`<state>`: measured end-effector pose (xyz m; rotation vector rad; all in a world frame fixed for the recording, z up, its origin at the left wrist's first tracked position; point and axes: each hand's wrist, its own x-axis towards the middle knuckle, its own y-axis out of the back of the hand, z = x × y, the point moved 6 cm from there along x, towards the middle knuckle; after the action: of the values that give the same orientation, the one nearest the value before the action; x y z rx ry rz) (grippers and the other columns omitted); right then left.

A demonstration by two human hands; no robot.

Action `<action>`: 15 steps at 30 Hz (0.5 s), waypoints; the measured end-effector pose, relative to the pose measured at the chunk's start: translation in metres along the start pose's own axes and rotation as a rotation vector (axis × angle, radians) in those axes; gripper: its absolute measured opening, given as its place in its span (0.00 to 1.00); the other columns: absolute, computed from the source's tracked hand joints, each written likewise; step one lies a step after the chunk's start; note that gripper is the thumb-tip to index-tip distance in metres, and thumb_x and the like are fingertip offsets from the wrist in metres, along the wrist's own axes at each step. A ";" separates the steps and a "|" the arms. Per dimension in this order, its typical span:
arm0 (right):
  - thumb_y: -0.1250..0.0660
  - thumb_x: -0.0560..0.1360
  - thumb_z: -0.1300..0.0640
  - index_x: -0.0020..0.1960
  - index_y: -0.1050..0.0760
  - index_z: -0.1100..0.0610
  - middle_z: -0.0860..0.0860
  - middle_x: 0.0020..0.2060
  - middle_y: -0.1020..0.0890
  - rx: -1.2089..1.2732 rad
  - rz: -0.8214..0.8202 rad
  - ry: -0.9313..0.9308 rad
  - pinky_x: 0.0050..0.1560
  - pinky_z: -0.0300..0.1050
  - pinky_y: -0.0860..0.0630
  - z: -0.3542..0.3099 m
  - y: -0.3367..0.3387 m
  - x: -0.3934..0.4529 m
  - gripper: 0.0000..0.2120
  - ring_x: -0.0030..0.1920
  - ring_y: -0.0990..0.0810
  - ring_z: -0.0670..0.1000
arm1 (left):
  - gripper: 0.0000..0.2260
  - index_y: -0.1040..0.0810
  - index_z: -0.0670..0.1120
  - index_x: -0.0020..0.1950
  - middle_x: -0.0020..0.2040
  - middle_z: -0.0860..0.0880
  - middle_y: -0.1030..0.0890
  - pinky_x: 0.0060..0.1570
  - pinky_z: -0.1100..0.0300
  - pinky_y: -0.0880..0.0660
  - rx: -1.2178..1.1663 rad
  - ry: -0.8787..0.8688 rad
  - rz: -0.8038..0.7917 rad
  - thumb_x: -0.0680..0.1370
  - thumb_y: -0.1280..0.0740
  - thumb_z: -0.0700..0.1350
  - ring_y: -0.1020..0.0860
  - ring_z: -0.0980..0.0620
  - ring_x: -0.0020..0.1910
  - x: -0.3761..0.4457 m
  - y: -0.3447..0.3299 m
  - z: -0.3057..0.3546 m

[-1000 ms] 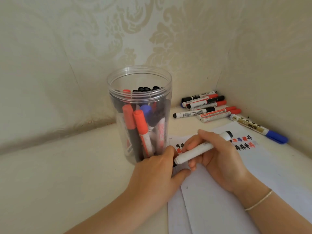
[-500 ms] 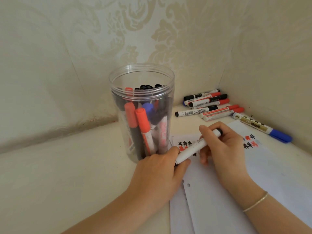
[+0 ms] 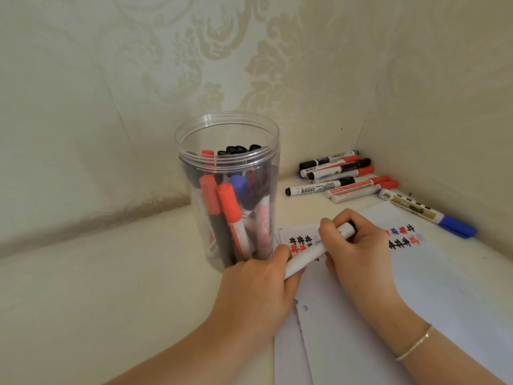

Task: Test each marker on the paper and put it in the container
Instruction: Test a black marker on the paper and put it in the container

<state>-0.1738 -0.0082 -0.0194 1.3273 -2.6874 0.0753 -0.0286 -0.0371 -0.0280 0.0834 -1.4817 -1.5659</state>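
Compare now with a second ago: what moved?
The right hand slid up the marker from mid-barrel to its far end, fingers curled round it. The left hand still grips the near end, likely recapping. The jar, the loose markers and the paper stayed put.

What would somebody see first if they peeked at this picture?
Probably the tall clear jar in the middle, stuffed with red, black and blue markers standing upright. Right in front of it, both hands, the left hand and the right hand, hold one white marker over the paper with its red, black and blue scribbles. A heap of loose markers lies in the far right corner.
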 end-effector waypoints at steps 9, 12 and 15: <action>0.33 0.73 0.64 0.32 0.36 0.62 0.51 0.20 0.34 0.013 0.007 0.037 0.23 0.38 0.36 -0.006 -0.004 -0.001 0.15 0.21 0.35 0.49 | 0.10 0.30 0.50 0.36 0.20 0.51 0.31 0.14 0.63 0.38 0.012 0.008 0.049 0.74 0.41 0.53 0.31 0.49 0.16 0.001 0.001 0.001; 0.33 0.74 0.64 0.33 0.35 0.63 0.49 0.19 0.33 -0.014 -0.014 0.012 0.23 0.37 0.34 -0.004 -0.005 0.000 0.14 0.21 0.33 0.46 | 0.11 0.30 0.50 0.37 0.21 0.50 0.29 0.15 0.62 0.36 -0.005 0.019 0.059 0.75 0.42 0.55 0.29 0.48 0.17 0.002 0.004 0.003; 0.34 0.74 0.64 0.33 0.34 0.60 0.46 0.19 0.32 -0.014 -0.018 -0.011 0.23 0.37 0.33 -0.011 -0.005 0.004 0.13 0.21 0.33 0.44 | 0.14 0.30 0.51 0.44 0.26 0.53 0.26 0.21 0.56 0.29 -0.129 0.043 0.062 0.76 0.43 0.60 0.25 0.48 0.24 0.001 0.010 0.007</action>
<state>-0.1715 -0.0131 -0.0082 1.3512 -2.6793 0.0477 -0.0282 -0.0307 -0.0170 -0.0035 -1.3344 -1.5952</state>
